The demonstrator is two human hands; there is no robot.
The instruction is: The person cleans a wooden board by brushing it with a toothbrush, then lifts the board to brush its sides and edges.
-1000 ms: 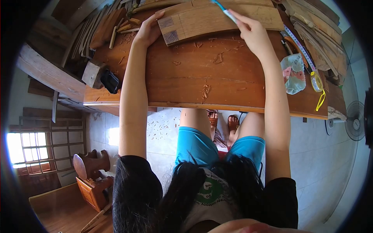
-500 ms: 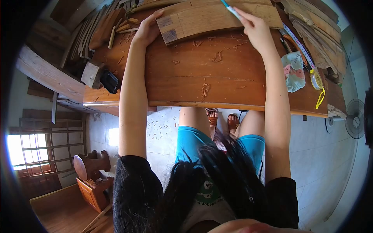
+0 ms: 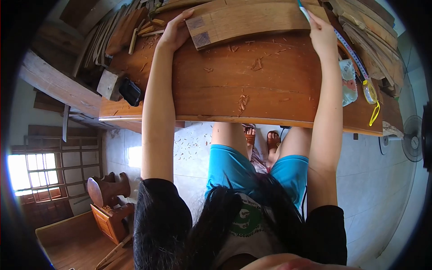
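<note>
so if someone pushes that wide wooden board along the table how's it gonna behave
The wooden board looks like one solid, broad plank, so it is probably stiff and fairly heavy. With its broad face up, it would likely slide rather than tip or roll. The table looks fairly smooth, though loose shavings might catch underneath.

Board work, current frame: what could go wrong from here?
1. The teal-and-white tool in the right hand is near the right end of the board, so it might slip off.
2. The left hand is at the opposite end; the board could pivot under sideways force.
3. The right forearm overlaps the plastic packet in view; it may nudge it.
</note>
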